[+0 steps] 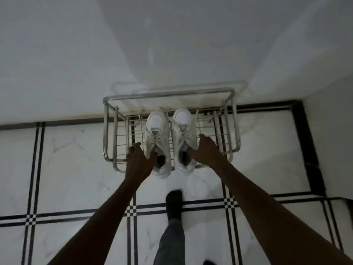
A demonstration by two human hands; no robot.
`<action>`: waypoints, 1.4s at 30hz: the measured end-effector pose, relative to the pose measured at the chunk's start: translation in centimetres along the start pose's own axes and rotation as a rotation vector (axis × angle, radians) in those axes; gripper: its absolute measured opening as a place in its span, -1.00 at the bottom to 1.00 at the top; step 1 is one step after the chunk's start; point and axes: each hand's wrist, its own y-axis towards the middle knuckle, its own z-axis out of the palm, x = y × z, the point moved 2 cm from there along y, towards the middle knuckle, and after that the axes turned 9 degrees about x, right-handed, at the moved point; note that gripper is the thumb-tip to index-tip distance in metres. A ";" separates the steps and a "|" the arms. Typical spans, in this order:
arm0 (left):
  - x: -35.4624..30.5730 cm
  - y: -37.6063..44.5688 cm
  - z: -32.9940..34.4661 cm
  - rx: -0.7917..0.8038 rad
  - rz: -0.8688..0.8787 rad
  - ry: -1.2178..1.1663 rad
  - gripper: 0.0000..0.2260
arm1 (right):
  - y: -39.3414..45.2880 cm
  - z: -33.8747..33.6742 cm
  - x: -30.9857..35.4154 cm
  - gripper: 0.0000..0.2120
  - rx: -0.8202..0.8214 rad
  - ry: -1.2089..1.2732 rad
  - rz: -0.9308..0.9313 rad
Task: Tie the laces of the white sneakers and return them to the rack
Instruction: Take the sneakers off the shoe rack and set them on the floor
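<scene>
Two white sneakers stand side by side on the top shelf of a metal wire rack, toes toward the wall. My left hand grips the left sneaker at its collar, thumb inside the opening. My right hand holds the right sneaker the same way, fingers along its outer side. The laces look drawn across both tongues; the knots are too blurred to make out. Both heels stick out past the rack's front rail.
The rack stands against a white wall on a white marble floor with black inlay lines. My foot in a dark sock and a grey trouser leg are just in front of the rack. A wall corner rises at right.
</scene>
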 end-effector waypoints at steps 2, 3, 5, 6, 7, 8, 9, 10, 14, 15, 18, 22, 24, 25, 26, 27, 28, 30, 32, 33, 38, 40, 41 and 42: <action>0.9 1.3 0.6 0.031 -0.035 -0.085 -0.32 | 1.8 1.0 -0.7 -0.32 0.067 0.011 0.065; 1.1 1.4 0.7 0.060 -0.056 -0.170 -0.39 | 2.6 1.5 -1.2 -0.35 0.107 0.019 0.093; 1.3 1.7 1.0 0.109 -0.098 -0.258 -0.50 | 3.7 2.1 -2.2 -0.40 0.179 0.098 0.138; 1.4 1.7 1.1 0.114 -0.082 -0.247 -0.51 | 3.8 2.3 -2.4 -0.40 0.196 0.136 0.146; 1.4 1.8 1.1 0.110 -0.052 -0.236 -0.52 | 4.0 2.6 -2.6 -0.40 0.194 0.173 0.132; 1.2 1.7 1.0 0.091 -0.024 -0.219 -0.52 | 3.9 2.6 -2.5 -0.40 0.162 0.160 0.102; 1.0 1.6 1.1 0.076 0.001 -0.219 -0.53 | 3.9 2.6 -2.7 -0.42 0.136 0.157 0.064; 1.0 1.1 1.2 0.056 0.029 -0.215 -0.55 | 3.5 2.8 -2.8 -0.44 0.102 0.156 0.029; 1.5 -2.7 2.5 -0.084 0.115 -0.171 -0.64 | -0.1 3.5 -3.1 -0.53 -0.022 0.194 -0.142; 1.7 -4.5 3.0 -0.125 0.135 -0.175 -0.64 | -1.5 3.9 -3.5 -0.52 -0.046 0.193 -0.195; 3.0 -10.2 5.4 -0.220 0.218 -0.191 -0.63 | -6.8 5.7 -5.4 -0.44 -0.097 0.238 -0.334; 7.1 -17.5 10.9 -0.252 0.191 -0.219 -0.69 | -13.0 11.1 -10.7 -0.35 -0.124 0.227 -0.356; 9.4 -19.5 13.5 -0.242 0.151 -0.238 -0.67 | -14.6 13.8 -13.3 -0.35 -0.126 0.188 -0.334; 10.7 -20.6 15.0 -0.228 0.125 -0.248 -0.67 | -15.3 15.4 -14.8 -0.36 -0.116 0.166 -0.331; 12.0 -21.2 16.5 -0.213 0.102 -0.256 -0.70 | -15.7 17.1 -16.3 -0.38 -0.100 0.157 -0.324; 13.5 -21.7 18.0 -0.205 0.081 -0.260 -0.74 | -15.7 18.7 -17.9 -0.40 -0.084 0.165 -0.319; 14.8 -21.8 19.4 -0.200 0.056 -0.260 -0.77 | -15.3 20.2 -19.2 -0.43 -0.065 0.180 -0.306; 18.1 -21.2 22.7 -0.173 0.010 -0.246 -0.85 | -13.9 23.7 -22.2 -0.46 -0.049 0.180 -0.277; 21.7 -19.5 26.2 -0.156 -0.023 -0.222 -0.84 | -11.6 27.5 -25.1 -0.49 -0.064 0.155 -0.232; 23.8 -18.3 28.2 -0.140 -0.033 -0.209 -0.79 | -10.2 29.9 -26.7 -0.49 -0.057 0.150 -0.202; 31.6 -11.9 36.2 -0.069 0.046 -0.229 -0.59 | -2.4 38.8 -33.9 -0.53 -0.064 0.132 -0.102; 33.6 -10.1 38.5 -0.059 0.056 -0.207 -0.53 | -0.4 40.9 -36.0 -0.54 -0.068 0.103 -0.078; 34.5 -9.6 39.6 -0.058 0.062 -0.197 -0.51 | 0.3 41.8 -36.9 -0.53 -0.071 0.083 -0.069; 35.3 -8.9 40.6 -0.061 0.082 -0.206 -0.50 | 1.0 42.4 -37.7 -0.53 -0.072 0.081 -0.065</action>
